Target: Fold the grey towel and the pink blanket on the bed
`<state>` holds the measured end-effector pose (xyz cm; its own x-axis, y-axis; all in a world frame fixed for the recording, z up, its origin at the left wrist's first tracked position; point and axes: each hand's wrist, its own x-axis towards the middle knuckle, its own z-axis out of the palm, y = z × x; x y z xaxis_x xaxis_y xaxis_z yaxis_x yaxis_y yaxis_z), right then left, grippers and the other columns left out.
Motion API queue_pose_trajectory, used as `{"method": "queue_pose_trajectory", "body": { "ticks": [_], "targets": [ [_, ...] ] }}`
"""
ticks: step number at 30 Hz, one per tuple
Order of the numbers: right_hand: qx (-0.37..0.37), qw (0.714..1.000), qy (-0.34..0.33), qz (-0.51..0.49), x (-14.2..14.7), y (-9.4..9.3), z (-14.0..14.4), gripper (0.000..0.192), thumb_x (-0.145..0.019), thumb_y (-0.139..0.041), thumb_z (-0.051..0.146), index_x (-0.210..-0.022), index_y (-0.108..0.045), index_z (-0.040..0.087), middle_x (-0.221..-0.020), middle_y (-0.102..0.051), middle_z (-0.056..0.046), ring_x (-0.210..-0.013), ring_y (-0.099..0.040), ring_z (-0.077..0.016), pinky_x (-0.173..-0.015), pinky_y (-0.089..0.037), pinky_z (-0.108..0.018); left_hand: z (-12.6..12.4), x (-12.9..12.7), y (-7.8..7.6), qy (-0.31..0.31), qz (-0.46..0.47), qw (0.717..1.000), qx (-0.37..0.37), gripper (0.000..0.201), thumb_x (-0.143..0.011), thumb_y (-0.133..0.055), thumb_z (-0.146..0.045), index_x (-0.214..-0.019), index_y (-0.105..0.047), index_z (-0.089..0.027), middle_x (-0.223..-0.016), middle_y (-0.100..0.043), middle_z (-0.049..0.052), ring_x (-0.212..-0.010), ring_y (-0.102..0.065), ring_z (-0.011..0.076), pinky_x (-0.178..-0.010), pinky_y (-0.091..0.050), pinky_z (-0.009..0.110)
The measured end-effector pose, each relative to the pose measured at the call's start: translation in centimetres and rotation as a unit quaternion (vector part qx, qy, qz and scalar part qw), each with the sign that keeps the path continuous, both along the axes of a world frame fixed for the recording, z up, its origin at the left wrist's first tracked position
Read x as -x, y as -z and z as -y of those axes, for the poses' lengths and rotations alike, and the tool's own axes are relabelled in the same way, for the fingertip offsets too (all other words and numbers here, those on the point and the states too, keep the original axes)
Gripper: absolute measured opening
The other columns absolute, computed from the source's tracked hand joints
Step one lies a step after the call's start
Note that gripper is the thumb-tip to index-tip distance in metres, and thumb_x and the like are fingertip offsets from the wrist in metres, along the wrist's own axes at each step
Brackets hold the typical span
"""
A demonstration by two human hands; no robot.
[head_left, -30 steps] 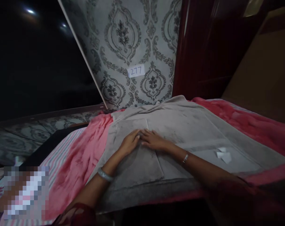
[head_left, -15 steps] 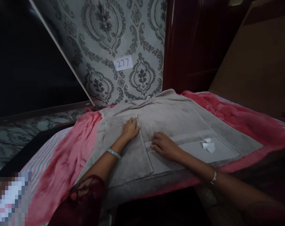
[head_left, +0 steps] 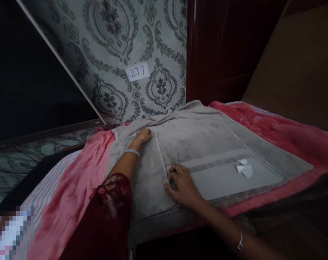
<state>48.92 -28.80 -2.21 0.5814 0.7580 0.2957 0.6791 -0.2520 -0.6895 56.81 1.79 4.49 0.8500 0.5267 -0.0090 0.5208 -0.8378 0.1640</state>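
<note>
A grey plush cloth (head_left: 201, 137) lies spread in front of me, its left side folded over into a flat panel (head_left: 150, 173). My left hand (head_left: 144, 134) is at the far end of that panel, near its corner, with the fingers curled in on the fabric. Nearer to me, my right hand (head_left: 181, 184) bends its thumb and fingers around the panel's right edge and grips the cloth there. Its palm hides the near part of this edge. White tags (head_left: 245, 168) rest on the smooth, paler strip (head_left: 220, 182) to the right.
Beneath the cloth is a pink fluffy blanket (head_left: 79, 187), over a striped sheet (head_left: 48, 180). A patterned wall (head_left: 158, 43) with a paper marked 277 (head_left: 137, 71) stands behind. At left is a large dark screen (head_left: 39, 79); a dark red panel (head_left: 215, 47) rises behind right.
My left hand has moved away from me and left, to the panel's far corner. My right hand has come nearer and left, onto the panel's edge. The view has shifted slightly.
</note>
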Motion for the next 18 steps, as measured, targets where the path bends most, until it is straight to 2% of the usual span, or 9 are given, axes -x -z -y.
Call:
{"method": "queue_pose_trajectory", "body": {
  "ticks": [4, 7, 10, 12, 16, 17, 18],
  "targets": [
    [-0.037, 0.999, 0.018, -0.009, 0.4, 0.7, -0.2, 0.015, -0.075, -0.073, 0.022, -0.078, -0.059, 0.021, -0.112, -0.059, -0.009, -0.115, -0.051, -0.0282, -0.101, -0.042, -0.044, -0.8, -0.2, 0.2, 0.009, 0.032, 0.999, 0.025, 0.019, -0.082, -0.067, -0.028, -0.098, -0.067, -0.018, -0.102, -0.073, 0.009, -0.1, -0.064, 0.0239, -0.091, -0.047, 0.035],
    [-0.083, 0.996, 0.021, -0.014, 0.6, 0.5, -0.2, 0.016, -0.074, -0.072, 0.02, -0.076, -0.057, 0.021, -0.108, -0.06, -0.009, -0.112, -0.052, -0.0272, -0.1, -0.042, -0.044, -1.2, -0.5, -0.2, 0.029, 0.064, 0.997, 0.044, 0.015, -0.08, -0.064, -0.026, -0.093, -0.066, -0.018, -0.091, -0.07, 0.004, -0.091, -0.062, 0.0213, -0.086, -0.048, 0.032],
    [-0.118, 0.993, 0.005, -0.027, 0.5, -0.1, 0.0, 0.015, -0.076, -0.067, 0.021, -0.074, -0.052, 0.022, -0.096, -0.063, -0.006, -0.1, -0.056, -0.0241, -0.091, -0.045, -0.04, -1.2, -1.2, -0.8, 0.054, 0.096, 0.992, 0.064, 0.015, -0.08, -0.06, -0.025, -0.092, -0.065, -0.017, -0.088, -0.068, 0.001, -0.087, -0.06, 0.0191, -0.084, -0.048, 0.029],
    [-0.113, 0.992, 0.004, -0.047, 0.3, -0.5, 0.4, 0.014, -0.078, -0.063, 0.023, -0.074, -0.049, 0.023, -0.084, -0.062, -0.004, -0.086, -0.058, -0.0213, -0.08, -0.046, -0.035, -1.0, -1.8, -0.8, 0.068, 0.112, 0.989, 0.074, 0.015, -0.08, -0.059, -0.025, -0.092, -0.065, -0.017, -0.09, -0.067, 0.001, -0.088, -0.06, 0.0181, -0.085, -0.048, 0.028],
    [-0.059, 0.988, 0.025, -0.138, -0.4, -0.8, 1.2, 0.01, -0.082, -0.056, 0.031, -0.08, -0.049, 0.024, -0.062, -0.054, 0.004, -0.059, -0.052, -0.016, -0.058, -0.038, -0.027, -0.2, -2.5, 1.2, 0.07, 0.12, 0.987, 0.084, 0.014, -0.079, -0.062, -0.028, -0.089, -0.064, -0.019, -0.091, -0.068, 0.003, -0.09, -0.059, 0.0203, -0.088, -0.048, 0.032],
    [-0.05, 0.986, 0.028, -0.158, -0.5, -0.7, 1.4, 0.008, -0.083, -0.055, 0.031, -0.087, -0.052, 0.024, -0.058, -0.052, 0.006, -0.056, -0.051, -0.0155, -0.056, -0.036, -0.026, -0.1, -2.5, 1.8, 0.068, 0.118, 0.987, 0.087, 0.013, -0.079, -0.062, -0.029, -0.088, -0.064, -0.02, -0.09, -0.068, 0.004, -0.09, -0.059, 0.021, -0.088, -0.048, 0.033],
    [-0.046, 0.984, 0.029, -0.172, -0.6, -0.6, 1.6, 0.015, -0.083, -0.054, 0.031, -0.097, -0.055, 0.023, -0.056, -0.05, 0.007, -0.053, -0.05, -0.0154, -0.054, -0.036, -0.026, 0.0, -2.5, 2.3, 0.067, 0.117, 0.987, 0.09, 0.012, -0.079, -0.063, -0.03, -0.087, -0.064, -0.02, -0.09, -0.068, 0.004, -0.09, -0.059, 0.0216, -0.089, -0.048, 0.034]
  ]
}}
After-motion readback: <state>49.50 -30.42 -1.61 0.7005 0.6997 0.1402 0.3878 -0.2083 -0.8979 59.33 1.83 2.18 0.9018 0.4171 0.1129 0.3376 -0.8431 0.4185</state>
